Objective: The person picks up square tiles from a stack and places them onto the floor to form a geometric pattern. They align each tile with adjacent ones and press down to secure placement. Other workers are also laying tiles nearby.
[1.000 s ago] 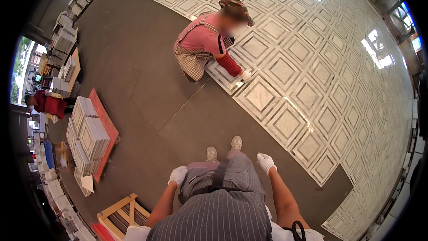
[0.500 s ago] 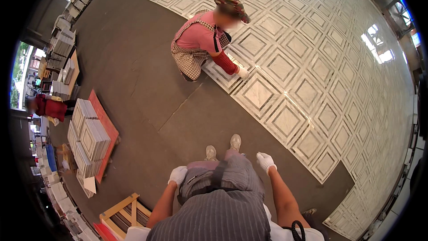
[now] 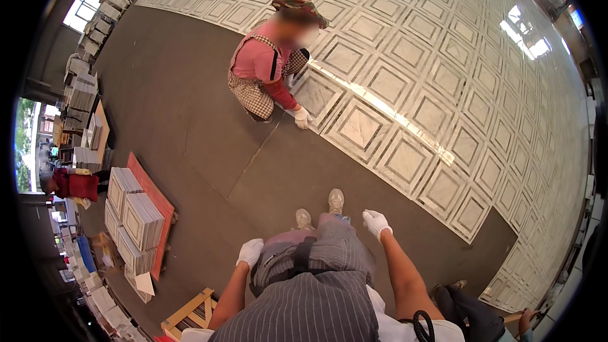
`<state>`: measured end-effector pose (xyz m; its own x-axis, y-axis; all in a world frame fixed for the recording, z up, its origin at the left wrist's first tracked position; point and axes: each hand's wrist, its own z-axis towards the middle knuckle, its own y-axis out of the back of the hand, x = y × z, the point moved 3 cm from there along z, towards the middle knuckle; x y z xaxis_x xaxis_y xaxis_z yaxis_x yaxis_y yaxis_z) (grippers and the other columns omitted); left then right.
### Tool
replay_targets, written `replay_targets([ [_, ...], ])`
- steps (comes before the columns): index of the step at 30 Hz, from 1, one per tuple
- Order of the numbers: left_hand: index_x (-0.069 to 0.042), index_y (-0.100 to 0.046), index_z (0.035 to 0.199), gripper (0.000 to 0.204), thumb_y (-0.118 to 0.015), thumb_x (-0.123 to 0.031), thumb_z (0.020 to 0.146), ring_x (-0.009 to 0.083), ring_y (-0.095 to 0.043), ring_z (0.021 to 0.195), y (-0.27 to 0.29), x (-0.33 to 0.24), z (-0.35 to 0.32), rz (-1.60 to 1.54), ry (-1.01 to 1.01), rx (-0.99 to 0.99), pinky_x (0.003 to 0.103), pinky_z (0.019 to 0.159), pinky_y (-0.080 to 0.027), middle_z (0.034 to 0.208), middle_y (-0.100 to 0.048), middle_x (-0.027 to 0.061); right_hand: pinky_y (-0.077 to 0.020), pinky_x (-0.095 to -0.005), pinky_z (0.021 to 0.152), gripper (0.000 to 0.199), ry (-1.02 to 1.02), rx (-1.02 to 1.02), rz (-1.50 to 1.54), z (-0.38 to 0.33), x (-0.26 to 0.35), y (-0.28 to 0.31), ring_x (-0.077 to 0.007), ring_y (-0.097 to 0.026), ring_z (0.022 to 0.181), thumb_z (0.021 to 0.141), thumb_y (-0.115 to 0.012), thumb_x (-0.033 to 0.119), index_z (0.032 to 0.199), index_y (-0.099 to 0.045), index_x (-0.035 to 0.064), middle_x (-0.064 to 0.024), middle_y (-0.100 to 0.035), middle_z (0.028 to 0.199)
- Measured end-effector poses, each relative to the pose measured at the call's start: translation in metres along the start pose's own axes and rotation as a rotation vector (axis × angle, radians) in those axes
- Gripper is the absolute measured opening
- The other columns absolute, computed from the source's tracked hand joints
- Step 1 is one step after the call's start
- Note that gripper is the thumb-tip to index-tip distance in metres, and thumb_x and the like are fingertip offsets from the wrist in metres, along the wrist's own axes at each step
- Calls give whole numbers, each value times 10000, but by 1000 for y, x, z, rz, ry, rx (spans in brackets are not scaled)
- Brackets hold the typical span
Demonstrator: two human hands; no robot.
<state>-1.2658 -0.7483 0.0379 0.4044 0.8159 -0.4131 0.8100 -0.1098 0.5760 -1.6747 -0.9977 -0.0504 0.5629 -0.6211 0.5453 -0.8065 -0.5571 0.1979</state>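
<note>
My left hand (image 3: 250,252), in a white glove, hangs beside my left thigh with its fingers curled in and nothing seen in it. Out to the right of my lap, my right hand (image 3: 377,223), gloved in white too, is held in a loose fist with no object showing. Neither hand touches the tiles. Ahead of me lies a wide floor of patterned marble tiles (image 3: 358,125) with square frame designs. A crouching co-worker (image 3: 256,66) in a pink top and checked apron rests a gloved hand (image 3: 303,118) at the tiles' near corner.
Stacked tiles (image 3: 140,218) stand on a red pallet (image 3: 152,183) at left. A wooden crate (image 3: 190,313) is at lower left. Another person (image 3: 76,183) in red stands far left. At lower right, a dark-clothed person (image 3: 465,310) is close by. The grey floor (image 3: 190,101) has a crack.
The co-worker's gloved hand has moved from on the tiles back to their near edge. My view has shifted, and the dark-clothed person now shows more at lower right. My hands keep their pose.
</note>
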Motion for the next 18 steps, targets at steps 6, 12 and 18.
replay_targets([
  [6, -12, -654, 954, 282, -483, -216, 861, 210, -606, 831, 9, -39, -2, 48, -35, 13, 322, 783, -470, 880, -657, 108, -492, -298, 831, 495, 13, -32, 51, 3, -19, -1, -174, -639, 912, 930, -549, 329, 1296, -569, -4, -100, -674, 1129],
  [12, -31, -647, 1061, 359, -455, -277, 883, 347, -589, 1088, 11, -54, -7, 31, 2, 50, 369, 952, -445, 1111, -647, 188, -499, -281, 826, 485, 33, -42, 47, 13, -41, -6, -152, -640, 914, 937, -556, 301, 1313, -555, -6, -84, -676, 1133],
  [18, -39, -645, 1090, 382, -442, -290, 886, 344, -580, 1118, 8, -37, -1, 76, 28, 88, 372, 966, -441, 1138, -642, 187, -499, -282, 834, 482, 17, -28, 82, 11, -36, -6, -153, -643, 912, 940, -555, 299, 1315, -554, -2, -93, -670, 1151],
])
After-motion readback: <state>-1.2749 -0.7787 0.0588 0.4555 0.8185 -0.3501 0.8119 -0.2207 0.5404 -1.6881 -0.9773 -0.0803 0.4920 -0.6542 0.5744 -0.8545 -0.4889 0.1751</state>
